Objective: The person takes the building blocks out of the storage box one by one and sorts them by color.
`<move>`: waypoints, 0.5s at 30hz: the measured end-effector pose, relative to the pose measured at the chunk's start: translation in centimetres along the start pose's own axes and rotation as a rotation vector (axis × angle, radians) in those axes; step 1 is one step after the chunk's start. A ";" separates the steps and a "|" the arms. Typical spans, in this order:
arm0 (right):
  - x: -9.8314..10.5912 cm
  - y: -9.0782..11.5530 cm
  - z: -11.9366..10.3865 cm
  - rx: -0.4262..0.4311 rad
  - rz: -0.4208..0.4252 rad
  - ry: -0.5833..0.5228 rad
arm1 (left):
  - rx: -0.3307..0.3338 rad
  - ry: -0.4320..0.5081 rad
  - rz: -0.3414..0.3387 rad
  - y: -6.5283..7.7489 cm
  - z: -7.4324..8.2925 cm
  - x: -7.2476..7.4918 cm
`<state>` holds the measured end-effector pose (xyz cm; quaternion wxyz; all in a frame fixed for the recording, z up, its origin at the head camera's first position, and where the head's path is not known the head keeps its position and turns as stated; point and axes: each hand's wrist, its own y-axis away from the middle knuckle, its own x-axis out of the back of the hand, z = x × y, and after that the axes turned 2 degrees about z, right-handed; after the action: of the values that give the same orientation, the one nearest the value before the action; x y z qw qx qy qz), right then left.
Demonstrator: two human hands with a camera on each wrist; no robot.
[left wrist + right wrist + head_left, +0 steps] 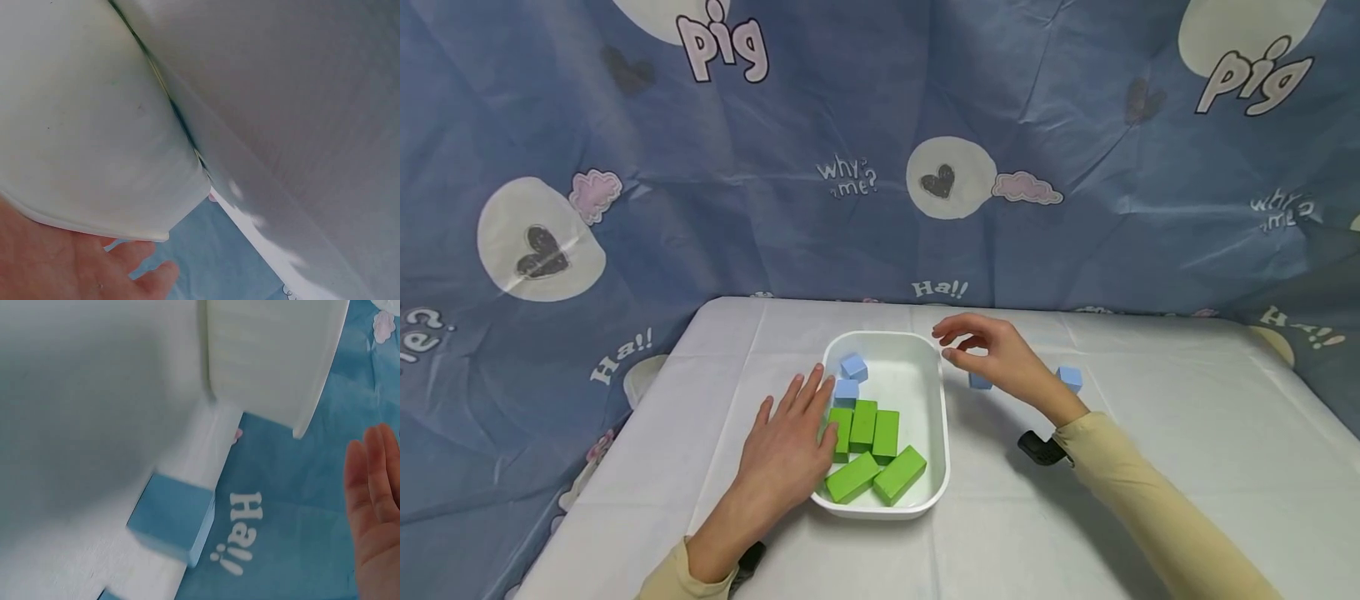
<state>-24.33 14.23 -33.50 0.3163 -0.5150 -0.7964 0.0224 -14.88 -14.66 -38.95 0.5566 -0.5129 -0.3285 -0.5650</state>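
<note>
A white tray [917, 383] sits on the table with two light blue cubes [853, 367] and several green blocks [886, 435] inside. Along its left rim lies my left hand [786, 450], palm down with extended fingers. My right hand [992, 354] hovers beside the tray's right rim, fingers loosely bent, nothing in them. Under it a blue cube [980, 382] on the table is partly hidden; the right wrist view shows a blue cube [172, 515] apart from the fingers. The left wrist view catches the tray's outer wall [100, 125] over the left palm.
Another blue cube [1070, 379] lies on the white-covered table [1187, 433], just beyond the right forearm. A blue printed cloth [850, 242] hangs behind the table's far edge. Dark wrist cameras sit under both sleeves.
</note>
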 end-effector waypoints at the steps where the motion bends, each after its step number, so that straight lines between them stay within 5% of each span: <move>1: -0.2 -0.2 0.0 -0.003 -0.009 -0.002 | 0.000 -0.001 -0.001 0.0 0.0 0.1; 15: -2.9 -3.1 0.1 0.073 -0.137 -0.032 | 0.017 -0.002 -0.018 0.1 0.0 0.1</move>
<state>-26.14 10.39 -33.85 0.3229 -0.4472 -0.8333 0.0378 -14.77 -14.69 -38.86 0.5555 -0.5055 -0.3385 -0.5668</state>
